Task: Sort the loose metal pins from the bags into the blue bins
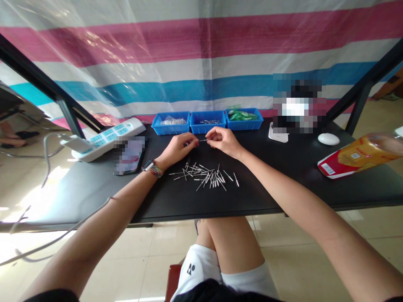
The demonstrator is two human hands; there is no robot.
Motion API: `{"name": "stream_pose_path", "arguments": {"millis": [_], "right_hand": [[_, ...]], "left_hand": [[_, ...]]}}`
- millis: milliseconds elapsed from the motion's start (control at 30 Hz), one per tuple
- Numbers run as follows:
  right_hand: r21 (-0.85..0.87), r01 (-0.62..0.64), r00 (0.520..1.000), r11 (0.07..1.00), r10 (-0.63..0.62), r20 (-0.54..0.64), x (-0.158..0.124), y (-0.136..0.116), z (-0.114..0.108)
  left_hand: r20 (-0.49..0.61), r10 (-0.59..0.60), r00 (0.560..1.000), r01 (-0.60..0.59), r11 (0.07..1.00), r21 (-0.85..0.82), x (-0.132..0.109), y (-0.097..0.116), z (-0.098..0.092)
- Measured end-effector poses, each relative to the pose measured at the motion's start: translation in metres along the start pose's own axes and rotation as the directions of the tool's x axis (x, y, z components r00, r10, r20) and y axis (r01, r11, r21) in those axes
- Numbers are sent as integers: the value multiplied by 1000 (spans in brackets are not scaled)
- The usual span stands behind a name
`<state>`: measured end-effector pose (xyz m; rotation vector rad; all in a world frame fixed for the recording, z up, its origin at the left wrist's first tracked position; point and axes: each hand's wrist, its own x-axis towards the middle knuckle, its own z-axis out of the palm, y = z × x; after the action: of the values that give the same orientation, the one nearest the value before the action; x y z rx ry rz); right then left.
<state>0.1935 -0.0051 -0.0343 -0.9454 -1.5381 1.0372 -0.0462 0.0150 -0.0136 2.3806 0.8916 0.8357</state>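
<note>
My left hand [180, 147] and my right hand [223, 141] meet just in front of the blue bins, fingertips pinched. A thin silver pop rivet [202, 140] spans the small gap between them, one end at each hand. Nearer to me, a loose pile of pop rivets [214, 178] lies on the black table [252, 195], pointing in various directions. More silver rivets [210, 122] are in the middle blue bin [208, 129]. The fingers partly hide the held rivet.
The left blue bin [171, 129] holds clear plastic pieces, the right blue bin [244, 125] green packets. A power strip [108, 138] and a phone [130, 155] lie left. Rightward are a white case [278, 135], a white mouse [328, 139] and a bottle [355, 155].
</note>
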Motion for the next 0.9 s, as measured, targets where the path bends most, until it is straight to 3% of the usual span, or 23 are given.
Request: {"name": "stream_pose_path", "arguments": {"millis": [400, 633, 900], "right_hand": [[-47, -15, 1000, 999, 14, -13, -1, -5, 1], [61, -11, 1000, 998, 12, -2, 0, -3, 0], [79, 10, 999, 997, -8, -34, 3, -3, 0]], "left_hand": [[-20, -29, 999, 29, 999, -34, -3, 0, 1], [14, 52, 999, -52, 999, 12, 0, -2, -1], [21, 18, 1000, -18, 999, -28, -1, 1, -2]]}}
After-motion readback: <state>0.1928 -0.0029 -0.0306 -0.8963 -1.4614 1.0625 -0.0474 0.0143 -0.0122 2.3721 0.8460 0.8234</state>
